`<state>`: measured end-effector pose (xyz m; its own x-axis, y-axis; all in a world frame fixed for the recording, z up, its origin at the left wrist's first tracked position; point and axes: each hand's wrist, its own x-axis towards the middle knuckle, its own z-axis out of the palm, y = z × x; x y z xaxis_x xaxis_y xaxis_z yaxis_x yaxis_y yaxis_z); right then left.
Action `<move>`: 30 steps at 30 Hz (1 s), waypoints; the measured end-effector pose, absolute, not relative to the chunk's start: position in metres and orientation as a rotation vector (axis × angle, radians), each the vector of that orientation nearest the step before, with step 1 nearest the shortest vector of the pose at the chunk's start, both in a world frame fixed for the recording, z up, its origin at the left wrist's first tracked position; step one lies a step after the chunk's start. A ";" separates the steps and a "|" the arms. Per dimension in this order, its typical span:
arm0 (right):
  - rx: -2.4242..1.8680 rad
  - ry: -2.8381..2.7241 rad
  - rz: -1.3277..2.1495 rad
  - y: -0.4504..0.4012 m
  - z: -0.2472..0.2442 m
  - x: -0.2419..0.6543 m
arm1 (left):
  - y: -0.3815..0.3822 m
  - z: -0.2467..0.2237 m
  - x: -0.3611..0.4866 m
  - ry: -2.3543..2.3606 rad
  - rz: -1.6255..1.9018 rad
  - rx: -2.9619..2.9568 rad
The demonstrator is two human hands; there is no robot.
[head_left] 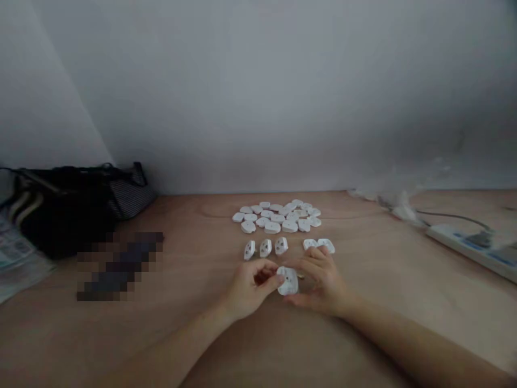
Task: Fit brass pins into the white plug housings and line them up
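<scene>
Your left hand (250,291) and right hand (321,283) hold a white plastic socket-shaped piece (288,281) between clenched fingers (311,258) above the light wooden tabletop (404,318). Just ahead lies a row of five matching pieces (281,246), then a loose white heap (278,218); a black bag (60,221) sits far left, a white power strip (464,248) right.

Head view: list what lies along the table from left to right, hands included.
Papers → black bag → blurred object → left hand → white piece → right hand → power strip
</scene>
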<state>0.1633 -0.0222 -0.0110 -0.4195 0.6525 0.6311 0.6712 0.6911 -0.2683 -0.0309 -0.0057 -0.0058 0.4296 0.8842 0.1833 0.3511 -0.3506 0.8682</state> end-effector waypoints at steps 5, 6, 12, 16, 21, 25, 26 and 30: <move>-0.988 -2.188 0.023 -0.019 -0.012 0.164 | -0.006 -0.003 -0.029 1.017 0.878 1.869; -0.987 -2.197 0.039 -0.019 -0.012 0.164 | -0.006 -0.004 -0.028 1.020 0.890 1.859; -0.993 -2.185 0.125 -0.017 -0.008 0.169 | -0.004 -0.004 -0.030 1.044 0.898 1.915; -1.040 -2.097 0.087 -0.010 -0.011 0.182 | 0.000 -0.005 -0.039 1.127 0.859 2.215; -1.128 -2.029 0.031 -0.002 -0.019 0.191 | -0.002 -0.007 -0.042 1.031 0.719 2.346; -1.064 -2.068 0.057 -0.002 -0.019 0.188 | -0.003 -0.007 -0.037 0.975 0.666 2.419; -1.045 -2.078 0.058 -0.002 -0.019 0.186 | -0.003 -0.007 -0.037 0.971 0.670 2.430; -1.007 -2.077 0.045 -0.004 -0.019 0.183 | -0.001 -0.010 -0.035 0.932 0.696 2.442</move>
<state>0.1833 -0.0038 -0.0188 -0.3546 0.6710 0.6512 0.6422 0.6809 -0.3520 -0.0347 -0.0013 -0.0097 0.6475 0.7018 0.2971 0.4843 -0.6800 0.5506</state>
